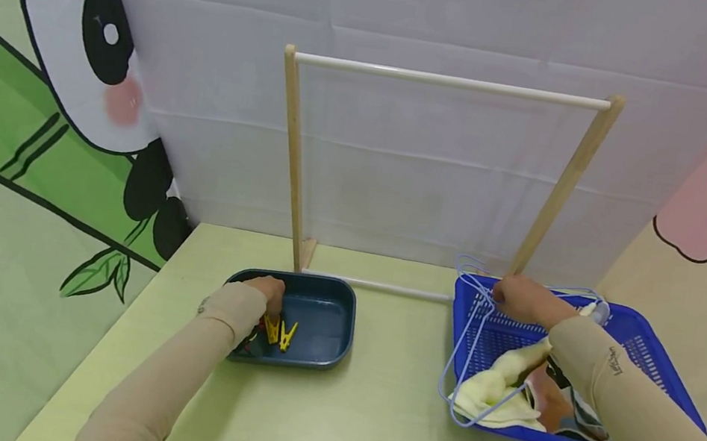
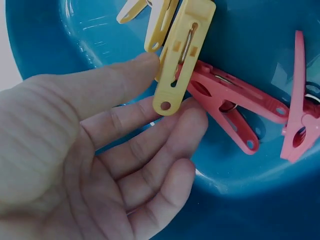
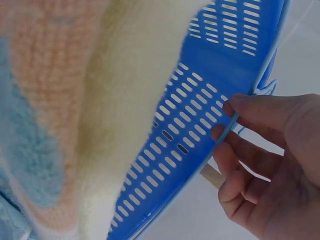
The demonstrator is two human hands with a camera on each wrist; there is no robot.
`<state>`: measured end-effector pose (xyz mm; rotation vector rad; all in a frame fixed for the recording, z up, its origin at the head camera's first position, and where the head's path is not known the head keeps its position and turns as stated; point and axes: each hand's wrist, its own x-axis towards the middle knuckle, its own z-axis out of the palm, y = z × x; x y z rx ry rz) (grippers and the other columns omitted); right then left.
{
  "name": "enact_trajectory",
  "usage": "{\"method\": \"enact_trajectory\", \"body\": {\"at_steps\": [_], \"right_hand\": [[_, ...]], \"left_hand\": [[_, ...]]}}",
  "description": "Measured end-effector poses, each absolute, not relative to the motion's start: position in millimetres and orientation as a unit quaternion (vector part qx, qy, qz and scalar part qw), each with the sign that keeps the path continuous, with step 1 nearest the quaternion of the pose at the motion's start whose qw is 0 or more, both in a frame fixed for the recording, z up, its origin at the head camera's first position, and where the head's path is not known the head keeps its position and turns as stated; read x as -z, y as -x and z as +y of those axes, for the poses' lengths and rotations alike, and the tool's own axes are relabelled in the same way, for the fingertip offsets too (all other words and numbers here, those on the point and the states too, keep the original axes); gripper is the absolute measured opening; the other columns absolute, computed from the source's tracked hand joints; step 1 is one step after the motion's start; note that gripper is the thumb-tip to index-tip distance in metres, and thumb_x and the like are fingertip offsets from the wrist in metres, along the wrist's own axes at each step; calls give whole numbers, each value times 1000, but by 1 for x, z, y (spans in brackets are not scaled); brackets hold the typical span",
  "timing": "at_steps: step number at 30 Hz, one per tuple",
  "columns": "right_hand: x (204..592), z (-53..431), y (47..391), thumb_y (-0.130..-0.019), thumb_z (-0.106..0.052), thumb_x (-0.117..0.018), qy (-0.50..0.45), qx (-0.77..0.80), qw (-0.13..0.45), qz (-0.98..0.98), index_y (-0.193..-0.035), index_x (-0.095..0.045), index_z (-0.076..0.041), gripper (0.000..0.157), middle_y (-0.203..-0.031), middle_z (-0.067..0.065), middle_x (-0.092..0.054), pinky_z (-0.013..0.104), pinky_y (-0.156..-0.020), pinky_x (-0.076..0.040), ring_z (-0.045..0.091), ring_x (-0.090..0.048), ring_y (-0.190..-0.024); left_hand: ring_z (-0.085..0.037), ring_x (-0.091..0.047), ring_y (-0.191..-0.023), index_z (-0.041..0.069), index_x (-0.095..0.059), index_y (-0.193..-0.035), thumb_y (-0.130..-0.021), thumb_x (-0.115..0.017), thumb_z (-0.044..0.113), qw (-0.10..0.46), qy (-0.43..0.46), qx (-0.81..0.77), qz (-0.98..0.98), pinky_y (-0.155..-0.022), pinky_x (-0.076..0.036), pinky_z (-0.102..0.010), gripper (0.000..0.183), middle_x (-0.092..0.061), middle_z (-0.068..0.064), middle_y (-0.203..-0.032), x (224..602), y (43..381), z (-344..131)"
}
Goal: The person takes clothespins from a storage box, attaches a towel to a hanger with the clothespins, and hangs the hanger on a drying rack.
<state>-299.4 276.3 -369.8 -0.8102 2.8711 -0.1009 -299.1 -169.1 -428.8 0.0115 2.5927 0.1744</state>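
Over the left part of a dark blue basin point(image 1: 343, 328), my left hand point(image 1: 269, 291) pinches a yellow clothespin point(image 2: 185, 55) between thumb and fingers. Red clothespins point(image 2: 235, 97) lie just beyond the fingertips, and more yellow clothespins point(image 1: 287, 336) rest on the basin floor. At the far left rim of a blue perforated basket point(image 1: 638, 343), my right hand point(image 1: 522, 298) pinches the thin wire of a light blue clothes hanger point(image 1: 477, 328). This wire runs along the basket rim in the right wrist view. Pale yellow cloth point(image 1: 497, 380) and a brown-and-blue cloth point(image 1: 552, 403) fill the basket's near part.
Behind both containers stands a drying rack with wooden posts point(image 1: 294, 159) and a white top bar point(image 1: 448, 81). Its white lower bar point(image 1: 385, 287) lies near the tabletop point(image 1: 324, 427). A pale printed curtain point(image 1: 396, 204) backs the table.
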Motion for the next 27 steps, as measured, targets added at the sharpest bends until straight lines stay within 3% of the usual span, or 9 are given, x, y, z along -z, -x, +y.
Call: {"method": "enact_trajectory", "body": {"at_steps": [3, 6, 10, 13, 17, 22, 27], "right_hand": [[371, 277, 300, -86, -3, -63, 266, 32, 80, 960, -87, -68, 2, 7, -80, 10, -65, 44, -70, -52, 27, -62, -76], [371, 279, 300, -86, -3, -61, 268, 36, 73, 960, -75, -63, -3, 11, -70, 3, -57, 37, -60, -48, 20, -54, -65], [369, 281, 298, -84, -2, -58, 272, 46, 57, 960, -65, -51, -10, 21, -61, -1, -42, 31, -54, -33, 16, -40, -57], [366, 282, 296, -83, -4, -59, 273, 43, 48, 960, -67, -54, -8, 17, -63, -1, -44, 33, -54, -34, 17, -40, -58], [362, 283, 295, -83, -8, -60, 274, 34, 42, 960, -78, -62, -1, 9, -71, 5, -56, 41, -62, -46, 23, -52, -66], [361, 288, 295, -85, -12, -60, 266, 27, 45, 962, -82, -62, -1, 11, -76, 5, -56, 43, -65, -46, 24, -53, -71], [360, 293, 294, -88, -12, -56, 258, 58, 74, 962, -75, -54, -8, 14, -66, 0, -47, 32, -55, -36, 17, -43, -61]], "left_hand": [[-22, -56, -85, 2, -57, -119, -82, -74, 10, 266, -12, -60, 962, -78, -50, -37, 42, -60, -13, -108, 427, 297, -170], [-21, -57, -82, 3, -58, -117, -82, -74, 9, 272, -12, -60, 960, -74, -51, -35, 39, -60, -11, -100, 427, 298, -170], [-19, -61, -72, 4, -65, -100, -83, -72, 8, 288, -13, -62, 956, -63, -50, -30, 19, -63, -8, -82, 425, 298, -169], [-18, -61, -65, 6, -67, -86, -84, -71, 8, 296, -11, -65, 953, -56, -48, -28, 5, -65, -7, -73, 421, 297, -168], [-17, -61, -64, 6, -68, -91, -85, -71, 11, 299, -15, -77, 951, -54, -47, -26, 8, -64, -7, -74, 419, 297, -170], [-16, -61, -67, 5, -65, -108, -86, -70, 14, 296, -41, -84, 951, -58, -47, -26, 24, -62, -6, -81, 421, 297, -174], [-16, -59, -67, 7, -69, -89, -86, -70, 14, 280, -81, -63, 955, -59, -46, -28, 7, -63, -3, -76, 420, 293, -178]]}}
